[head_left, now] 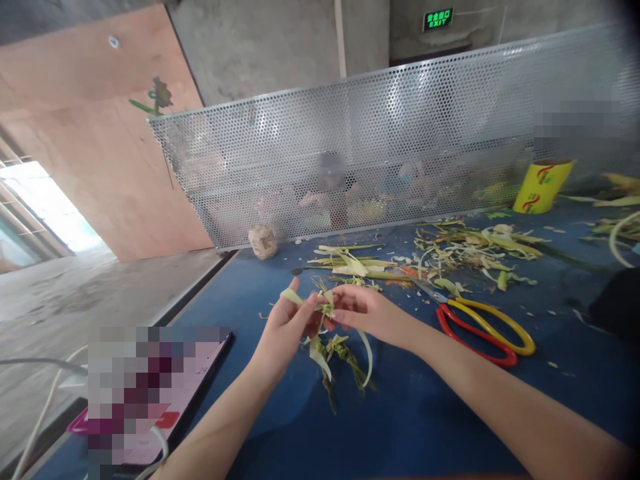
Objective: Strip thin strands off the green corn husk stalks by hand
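My left hand (pixel 286 321) and my right hand (pixel 367 312) meet above the blue table, both pinching a pale green leaf strip (pixel 326 308). One end of a strip sticks out by my left thumb, and a curved pale one hangs below my right hand. Under the fingers is a small bundle of knotted green plant pieces (pixel 341 350); whether it joins the held strip, I cannot tell. Beyond my hands lie several long flat leaf strips (pixel 363 267). To the right, scissors (pixel 480 327) with one red and one yellow handle rest on the table, blades toward the leaves.
A perforated metal screen (pixel 300 160) borders the table's far side; a person shows dimly behind it. Leaf scraps (pixel 480 250) are heaped at right, near a yellow roll (pixel 543 187). A crumpled beige ball (pixel 263 241) sits at the far left. A tablet-like device (pixel 200 373) with cables lies front left.
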Available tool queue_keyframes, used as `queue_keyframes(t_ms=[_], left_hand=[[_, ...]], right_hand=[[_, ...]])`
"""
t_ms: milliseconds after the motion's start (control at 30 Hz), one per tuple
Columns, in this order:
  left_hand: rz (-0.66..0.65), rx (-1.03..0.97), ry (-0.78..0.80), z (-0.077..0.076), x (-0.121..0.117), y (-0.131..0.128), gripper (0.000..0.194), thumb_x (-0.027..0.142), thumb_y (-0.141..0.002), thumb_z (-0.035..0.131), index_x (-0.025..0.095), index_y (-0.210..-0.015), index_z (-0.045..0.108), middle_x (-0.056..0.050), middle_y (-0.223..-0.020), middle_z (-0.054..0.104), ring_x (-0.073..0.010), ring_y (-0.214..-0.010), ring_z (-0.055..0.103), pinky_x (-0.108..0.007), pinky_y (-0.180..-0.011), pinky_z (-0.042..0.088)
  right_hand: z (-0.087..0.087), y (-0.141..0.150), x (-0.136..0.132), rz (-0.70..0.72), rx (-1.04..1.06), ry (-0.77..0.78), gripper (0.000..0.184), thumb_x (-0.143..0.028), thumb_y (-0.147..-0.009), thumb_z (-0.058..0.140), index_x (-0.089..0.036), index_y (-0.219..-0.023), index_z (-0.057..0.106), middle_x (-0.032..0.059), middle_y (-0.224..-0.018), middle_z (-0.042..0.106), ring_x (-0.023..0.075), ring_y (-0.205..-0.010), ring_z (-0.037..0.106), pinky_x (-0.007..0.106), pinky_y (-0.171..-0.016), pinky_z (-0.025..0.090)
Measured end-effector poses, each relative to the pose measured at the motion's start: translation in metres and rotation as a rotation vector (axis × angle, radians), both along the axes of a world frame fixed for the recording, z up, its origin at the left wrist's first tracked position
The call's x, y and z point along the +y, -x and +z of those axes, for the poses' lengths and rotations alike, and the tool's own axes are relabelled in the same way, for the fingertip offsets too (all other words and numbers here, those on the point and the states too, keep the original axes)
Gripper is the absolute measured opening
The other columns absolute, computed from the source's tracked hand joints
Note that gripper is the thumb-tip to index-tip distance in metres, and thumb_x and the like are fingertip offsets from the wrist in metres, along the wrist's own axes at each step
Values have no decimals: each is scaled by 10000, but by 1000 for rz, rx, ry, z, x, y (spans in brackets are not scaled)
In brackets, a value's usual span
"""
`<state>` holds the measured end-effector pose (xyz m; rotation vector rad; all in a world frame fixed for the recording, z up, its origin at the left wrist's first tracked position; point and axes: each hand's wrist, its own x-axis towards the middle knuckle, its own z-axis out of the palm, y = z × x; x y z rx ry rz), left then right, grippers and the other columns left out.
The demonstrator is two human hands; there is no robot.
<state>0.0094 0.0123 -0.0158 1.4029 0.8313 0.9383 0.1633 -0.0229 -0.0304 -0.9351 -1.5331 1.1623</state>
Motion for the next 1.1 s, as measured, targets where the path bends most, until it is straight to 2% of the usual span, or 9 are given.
queue_keyframes(t_ms=[133,267,367,433,567,667,767,933,1100], left_hand=[[-70,26,-77,0,-6,-2,803,347,-767,518,140,-1358,15,31,-515,577,-92,-431,483,-201,-437,333],[-135,34,-137,0,-11,-3,787,326,-768,515,234,-1358,2,-44,-869,633,-85,-505,538,-206,-446,386],[-119,92,-237,-1,-11,-1,742,284,-786,487,239,-1357,16,-66,-992,613,-83,-540,555,-239,-547,460],[-67,125,-300,0,-11,1,755,260,-769,507,238,-1357,33,-68,-982,623,-95,-552,566,-269,-595,486],[60,178,-377,1,-7,4,827,233,-709,576,246,-1359,64,-63,-872,655,-133,-606,589,-264,-562,494],[108,188,-424,-1,-3,5,831,223,-683,601,240,-1355,111,-44,-801,653,-139,-624,586,-253,-564,486],[134,186,-436,-2,-1,6,819,213,-670,615,229,-1348,155,-31,-758,649,-148,-630,587,-255,-563,476],[207,168,-453,2,0,5,791,209,-652,634,238,-1328,223,-22,-723,651,-156,-646,597,-251,-587,461],[197,128,-445,4,-1,4,794,173,-648,623,187,-1328,212,-2,-675,631,-154,-674,598,-276,-685,452]], right_hand=[[-7,8,3,-32,262,121,254,-344,-681,630,-173,-843,535,-40,-608,510,64,-488,428,219,-493,333],[-10,12,2,-26,421,295,284,-348,-624,680,-166,-786,534,-83,-507,408,37,-410,321,212,-461,305],[-11,12,1,-50,437,366,240,-352,-641,664,-160,-712,539,-107,-434,305,29,-391,244,198,-442,273],[-12,11,2,-83,413,340,218,-347,-655,653,-156,-676,550,-105,-429,283,28,-395,228,193,-431,246],[-12,9,4,-172,289,222,216,-356,-662,639,-150,-700,590,-60,-508,412,32,-418,285,196,-414,213],[-11,8,5,-213,161,162,220,-368,-668,625,-157,-727,601,-41,-546,459,39,-422,312,197,-407,223],[-10,8,5,-248,62,107,193,-353,-666,622,-163,-672,587,-41,-518,465,46,-420,326,194,-397,224],[-8,9,3,-304,16,84,216,-356,-685,591,-163,-590,569,-13,-529,521,57,-421,354,199,-397,252],[-8,9,3,-307,67,94,243,-372,-683,584,-166,-556,557,-11,-524,527,56,-406,351,209,-405,262]])
